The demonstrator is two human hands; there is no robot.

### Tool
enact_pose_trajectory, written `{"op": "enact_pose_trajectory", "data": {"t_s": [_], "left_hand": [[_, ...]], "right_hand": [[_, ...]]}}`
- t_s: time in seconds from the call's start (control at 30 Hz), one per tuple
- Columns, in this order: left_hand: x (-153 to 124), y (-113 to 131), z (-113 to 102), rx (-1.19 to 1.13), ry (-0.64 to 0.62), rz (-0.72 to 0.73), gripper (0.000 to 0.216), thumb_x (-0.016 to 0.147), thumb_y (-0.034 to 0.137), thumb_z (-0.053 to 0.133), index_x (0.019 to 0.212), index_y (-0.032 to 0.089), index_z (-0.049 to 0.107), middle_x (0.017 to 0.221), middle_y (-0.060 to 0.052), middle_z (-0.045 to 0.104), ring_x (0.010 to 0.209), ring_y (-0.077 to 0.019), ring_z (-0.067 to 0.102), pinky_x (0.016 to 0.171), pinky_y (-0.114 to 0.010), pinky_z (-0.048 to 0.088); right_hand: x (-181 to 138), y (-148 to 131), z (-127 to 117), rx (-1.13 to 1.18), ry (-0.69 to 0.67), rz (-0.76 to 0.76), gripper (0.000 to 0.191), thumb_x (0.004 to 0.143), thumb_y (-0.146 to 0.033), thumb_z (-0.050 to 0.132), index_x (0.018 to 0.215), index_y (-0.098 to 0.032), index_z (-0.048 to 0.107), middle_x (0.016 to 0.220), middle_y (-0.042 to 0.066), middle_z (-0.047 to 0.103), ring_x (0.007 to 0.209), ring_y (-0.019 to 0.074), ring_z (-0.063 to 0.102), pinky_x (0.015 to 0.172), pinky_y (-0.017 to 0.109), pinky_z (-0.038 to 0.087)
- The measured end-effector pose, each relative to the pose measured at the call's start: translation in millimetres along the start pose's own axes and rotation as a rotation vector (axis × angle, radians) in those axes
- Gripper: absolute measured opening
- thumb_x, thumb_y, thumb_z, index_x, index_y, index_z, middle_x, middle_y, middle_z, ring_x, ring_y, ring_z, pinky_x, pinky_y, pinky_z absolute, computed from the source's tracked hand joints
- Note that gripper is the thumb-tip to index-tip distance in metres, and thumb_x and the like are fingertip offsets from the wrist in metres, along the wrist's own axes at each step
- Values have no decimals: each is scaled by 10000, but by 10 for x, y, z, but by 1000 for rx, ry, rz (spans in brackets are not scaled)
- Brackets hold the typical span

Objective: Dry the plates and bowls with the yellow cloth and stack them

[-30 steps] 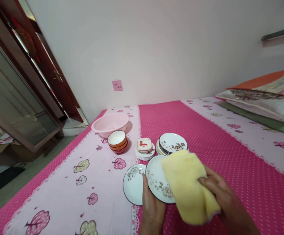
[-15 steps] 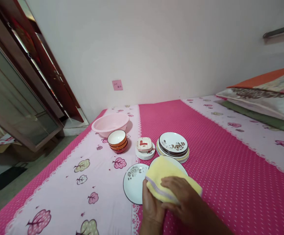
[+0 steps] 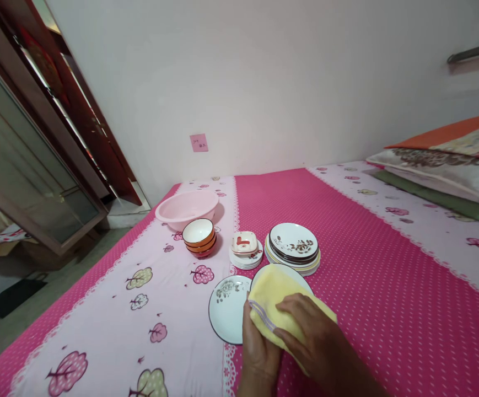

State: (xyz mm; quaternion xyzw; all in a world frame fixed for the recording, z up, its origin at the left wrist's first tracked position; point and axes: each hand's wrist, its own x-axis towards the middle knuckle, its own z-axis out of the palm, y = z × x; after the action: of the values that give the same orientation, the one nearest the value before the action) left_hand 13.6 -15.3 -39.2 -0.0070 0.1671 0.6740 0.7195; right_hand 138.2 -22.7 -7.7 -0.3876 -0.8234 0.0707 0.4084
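Left hand (image 3: pixel 259 350): is grasping the plate (image 3: pixel 295 274) at lower centre, thumb at its left rim, seemingly steadying it under pressure.
Yellow cloth (image 3: pixel 270 289): the right hand (image 3: pixel 311 328) is gripping it, fingers bending, and pressing it onto the plate, likely for firm contact.
Other plate (image 3: pixel 224 315): is lying just left of the held one, likely for easy reach.
Plate stack (image 3: pixel 292 242) and bowls (image 3: pixel 199 234): are standing around mid-frame, seemingly leaving working room.
Change: against a second ago, the cloth is covering the plate's middle, not just its right side.
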Motion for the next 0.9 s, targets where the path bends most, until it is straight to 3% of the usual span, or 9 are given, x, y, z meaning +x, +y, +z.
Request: {"op": "enact_pose_trajectory", "data": {"t_s": [0.1, 0.2, 0.33, 0.47, 0.53, 0.73, 0.9], "left_hand": [[-30, -10, 67, -2, 9, -4, 490, 1008, 487, 526, 1137, 99, 796, 1104, -166, 809, 1009, -254, 764, 1078, -401, 530], [-59, -12, 103, -30, -53, -40, 494, 989, 510, 569, 1175, 105, 781, 1179, -177, 790, 1122, -282, 737, 1102, -422, 513], [-80, -41, 40, -61, -98, -51, 372, 983, 415, 621, 1142, 128, 796, 1184, -159, 794, 1153, -263, 726, 1138, -408, 482], [-106, -73, 8, -24, -155, -71, 258, 955, 267, 669, 1133, 134, 800, 1172, -144, 799, 1087, -229, 745, 1153, -389, 465], [-124, -78, 35, 2, -149, -48, 234, 953, 213, 664, 1126, 138, 802, 1138, -132, 809, 1059, -212, 751, 1156, -379, 458], [-121, -84, 96, -3, -76, -20, 223, 961, 205, 642, 1099, 155, 809, 1119, -119, 815, 1080, -216, 748, 1157, -385, 455], [-77, -84, 69, -14, -64, -81, 322, 1001, 310, 559, 1114, 126, 798, 1173, -142, 800, 1110, -231, 739, 1171, -387, 433]], "right_hand": [[-8, -35, 49, 19, -95, 54, 165, 948, -137, 573, 1071, -241, 606, 981, 54, 682, 904, 260, 692, 770, 426, 603], [0, 10, 82, 23, -82, 80, 204, 974, -124, 459, 1042, -227, 621, 957, 61, 683, 885, 253, 689, 766, 423, 590], [28, 103, 34, 108, -49, 180, 258, 1025, -189, 388, 977, -236, 637, 893, 41, 698, 832, 215, 705, 736, 362, 582], [18, 140, -24, 166, -79, 256, 205, 961, -265, 567, 1143, -235, 657, 1079, 69, 734, 1000, 233, 723, 871, 374, 598], [-9, 149, -14, 132, -104, 240, 283, 911, -257, 629, 1191, -228, 653, 1135, 87, 722, 1066, 261, 705, 931, 422, 591], [-113, 236, 107, -76, -73, 99, 378, 915, -151, 508, 1274, -203, 615, 1167, 122, 717, 1100, 300, 698, 917, 496, 606], [-49, 267, -41, -119, 55, 91, 411, 919, -69, 380, 1234, -211, 602, 1085, 78, 754, 999, 212, 750, 843, 356, 634]]}}
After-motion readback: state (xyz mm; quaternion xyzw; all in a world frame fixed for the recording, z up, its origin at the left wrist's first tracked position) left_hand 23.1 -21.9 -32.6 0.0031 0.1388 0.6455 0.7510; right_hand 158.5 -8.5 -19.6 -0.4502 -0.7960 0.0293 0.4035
